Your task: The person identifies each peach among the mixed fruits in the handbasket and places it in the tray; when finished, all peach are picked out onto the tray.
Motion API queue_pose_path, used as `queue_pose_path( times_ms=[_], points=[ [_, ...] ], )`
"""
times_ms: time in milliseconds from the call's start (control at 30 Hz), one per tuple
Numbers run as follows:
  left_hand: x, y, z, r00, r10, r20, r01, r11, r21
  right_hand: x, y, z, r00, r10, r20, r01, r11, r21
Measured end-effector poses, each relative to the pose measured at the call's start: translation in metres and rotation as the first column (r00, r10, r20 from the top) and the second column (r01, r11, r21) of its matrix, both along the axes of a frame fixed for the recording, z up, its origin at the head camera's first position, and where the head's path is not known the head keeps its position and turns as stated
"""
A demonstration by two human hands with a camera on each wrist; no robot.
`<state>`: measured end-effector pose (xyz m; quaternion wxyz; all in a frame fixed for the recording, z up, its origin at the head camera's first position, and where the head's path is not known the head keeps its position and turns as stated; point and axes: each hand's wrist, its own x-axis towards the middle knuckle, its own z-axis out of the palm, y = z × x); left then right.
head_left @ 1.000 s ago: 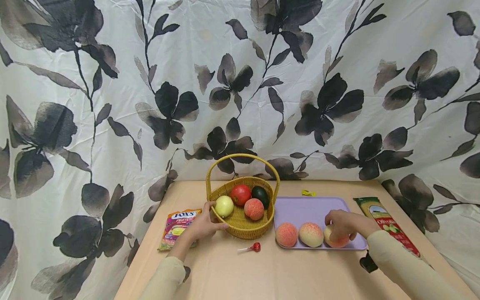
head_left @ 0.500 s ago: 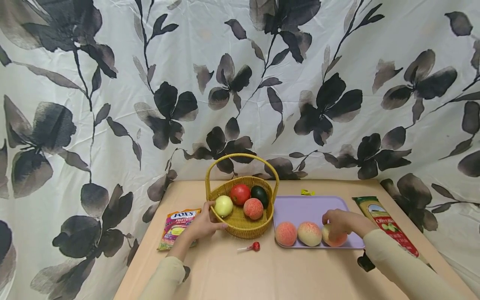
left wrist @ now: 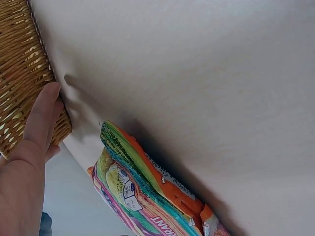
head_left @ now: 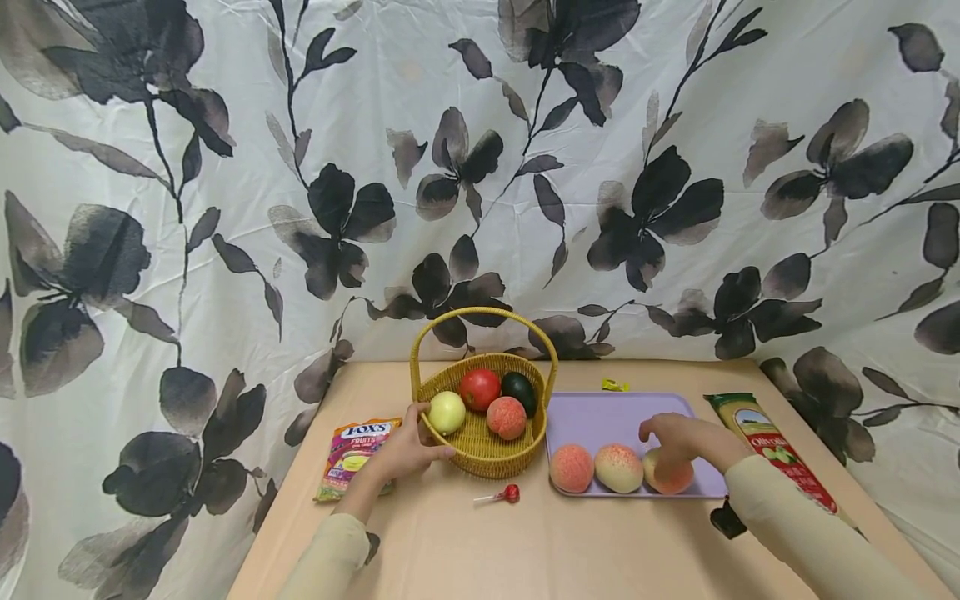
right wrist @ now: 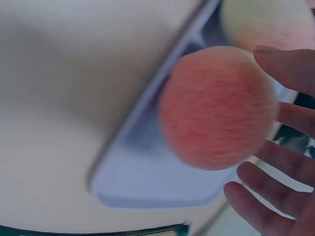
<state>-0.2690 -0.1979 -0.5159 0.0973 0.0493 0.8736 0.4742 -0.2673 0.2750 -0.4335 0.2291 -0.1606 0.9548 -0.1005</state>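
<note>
My left hand (head_left: pixel 408 446) rests against the left side of a yellow wicker basket (head_left: pixel 487 467), its extended fingers touching the weave (left wrist: pixel 24 64). Inside lie a pale yellow-green round fruit (head_left: pixel 447 412), a red round fruit (head_left: pixel 481 389), a dark green avocado-like fruit (head_left: pixel 519 392) and a peach (head_left: pixel 507 417). On a lilac tray (head_left: pixel 600 417), three peaches form a row along the front edge. Around the rightmost peach (right wrist: pixel 216 110), my right hand (head_left: pixel 678 442) has its fingers spread; the thumb overlaps the peach's edge, and firm contact cannot be told.
A Fox's candy bag (head_left: pixel 356 458) lies left of the basket, a red lollipop (head_left: pixel 510 493) in front of it. Behind the tray sits a small yellow wrapped candy (head_left: pixel 615 385). An Olivoila packet (head_left: pixel 780 454) lies to the right. Patterned cloth (head_left: pixel 480 208) hangs behind the table.
My right hand has shifted slightly left and up, and its fingers look looser around the rightmost peach. The left hand and basket stay where they were.
</note>
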Motion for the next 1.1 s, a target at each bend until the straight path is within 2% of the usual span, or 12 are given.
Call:
queue_pose_path(
  times_ms=[200, 267, 400, 533, 667, 867, 1100],
  points=[
    [0.0, 0.0, 0.0, 1.0, -0.01, 0.003, 0.01, 1.0, 0.019, -0.006, -0.025, 0.024, 0.996, 0.065, -0.066, -0.066, 0.998, -0.01],
    [0.0, -0.001, 0.0, 1.0, -0.012, 0.002, 0.012, 1.0, 0.016, -0.007, -0.041, 0.034, 0.987, 0.123, -0.099, -0.125, 0.992, -0.008],
    [0.001, -0.001, 0.002, 1.0, -0.009, -0.005, 0.009, 1.0, 0.01, -0.013, -0.078, 0.051, 0.971, 0.206, -0.118, -0.212, 0.977, -0.034],
    [0.001, -0.001, 0.002, 1.0, -0.003, -0.005, 0.003, 1.0, -0.005, -0.019, -0.117, 0.06, 0.963, 0.253, -0.094, -0.26, 0.964, -0.061],
    [0.001, -0.002, 0.001, 1.0, -0.011, 0.004, 0.011, 1.0, 0.01, -0.029, -0.152, 0.057, 0.961, 0.268, -0.066, -0.271, 0.961, -0.054],
    [0.003, -0.004, 0.003, 1.0, -0.018, -0.005, 0.018, 1.0, 0.02, -0.052, -0.193, 0.048, 0.961, 0.272, -0.059, -0.272, 0.962, -0.002],
    [0.001, -0.004, 0.004, 0.999, -0.043, 0.002, 0.043, 0.999, -0.006, -0.071, -0.213, 0.035, 0.985, 0.172, 0.007, -0.172, 0.985, 0.003]
  ],
)
